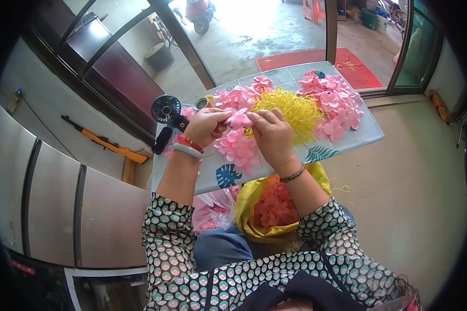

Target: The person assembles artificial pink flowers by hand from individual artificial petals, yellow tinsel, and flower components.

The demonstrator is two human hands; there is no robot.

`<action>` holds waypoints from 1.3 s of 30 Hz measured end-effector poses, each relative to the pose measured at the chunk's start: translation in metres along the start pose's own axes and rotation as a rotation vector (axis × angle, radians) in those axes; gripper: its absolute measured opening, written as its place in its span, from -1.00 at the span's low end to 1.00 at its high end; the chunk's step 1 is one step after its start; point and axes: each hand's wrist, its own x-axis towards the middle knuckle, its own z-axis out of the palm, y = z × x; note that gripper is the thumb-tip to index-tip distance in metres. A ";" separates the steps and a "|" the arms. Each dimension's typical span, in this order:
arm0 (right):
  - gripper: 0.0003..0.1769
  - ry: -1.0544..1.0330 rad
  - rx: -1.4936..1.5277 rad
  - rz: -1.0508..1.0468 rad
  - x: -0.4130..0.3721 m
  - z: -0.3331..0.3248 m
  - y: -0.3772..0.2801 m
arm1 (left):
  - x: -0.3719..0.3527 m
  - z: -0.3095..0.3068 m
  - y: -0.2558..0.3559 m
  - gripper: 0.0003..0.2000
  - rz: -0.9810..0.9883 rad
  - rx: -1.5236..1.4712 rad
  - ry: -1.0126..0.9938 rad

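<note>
Over the table, my left hand (207, 126) pinches the left side of a pink petal flower (238, 119). Fingers of my right hand (271, 132) are closed on the flower's right side. Just behind and to the right lies a heap of yellow strands (290, 111). Loose pink flowers (237, 147) lie below my hands, and another pile of pink flowers (337, 103) covers the table's right part. Whether a yellow strand is between my fingers is too small to tell.
A black fan (167, 110) and a tape roll (201, 103) stand at the left of the table (358, 136). Below its front edge, a yellow bag (249, 199) holds pink-orange flowers, beside a clear plastic bag (213, 210).
</note>
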 end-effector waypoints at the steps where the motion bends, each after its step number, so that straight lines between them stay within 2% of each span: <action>1: -0.84 -0.005 0.079 0.086 -0.001 0.001 -0.002 | 0.002 -0.004 0.000 -0.84 0.007 0.041 0.028; 2: -0.88 -0.010 0.157 0.171 -0.002 0.002 -0.002 | 0.008 -0.008 -0.003 -0.71 0.006 0.149 0.101; 3: -0.90 -0.016 0.233 0.255 -0.002 0.003 -0.001 | 0.007 -0.009 -0.003 -0.69 0.068 0.212 0.118; 6: -0.80 -0.209 0.675 0.744 -0.005 -0.003 0.003 | 0.007 -0.006 -0.004 -0.60 0.253 0.401 0.160; 9: -0.72 -0.172 0.889 0.823 -0.013 0.007 0.008 | 0.002 0.001 -0.008 -0.47 0.433 0.594 0.195; 10: -0.72 -0.178 0.908 0.844 -0.014 0.007 0.008 | -0.010 0.014 -0.006 -0.54 0.394 0.489 0.078; 13: -0.70 -0.174 0.952 0.874 -0.014 0.008 0.010 | -0.020 0.025 -0.008 -0.65 0.266 0.427 -0.243; 15: -0.68 -0.148 0.958 0.865 -0.016 0.010 0.013 | -0.014 0.017 -0.015 -0.73 0.251 0.390 -0.162; 21: -0.73 -0.305 0.925 0.912 -0.023 0.013 0.010 | -0.017 0.002 -0.027 -0.80 0.340 0.224 0.168; 24: -0.73 -0.289 0.904 0.874 -0.028 0.022 0.005 | -0.018 0.000 -0.027 -0.82 0.365 0.086 0.162; 28: -0.60 -0.147 0.752 0.784 -0.025 0.021 -0.007 | -0.014 -0.004 -0.028 -0.82 0.405 -0.018 0.089; 31: -0.63 -0.103 0.573 0.546 -0.023 0.020 -0.003 | -0.011 0.005 -0.035 -0.85 0.351 0.017 0.124; 34: -0.70 -0.176 1.033 0.855 -0.030 0.029 0.001 | -0.012 0.016 -0.036 -0.82 0.332 0.037 0.034; 37: -0.73 -0.218 1.077 1.012 -0.032 0.022 0.009 | -0.012 0.024 -0.035 -0.84 0.258 -0.118 -0.057; 39: -0.75 -0.187 1.119 1.033 -0.028 0.017 0.008 | -0.009 0.015 -0.037 -0.87 0.258 -0.083 -0.004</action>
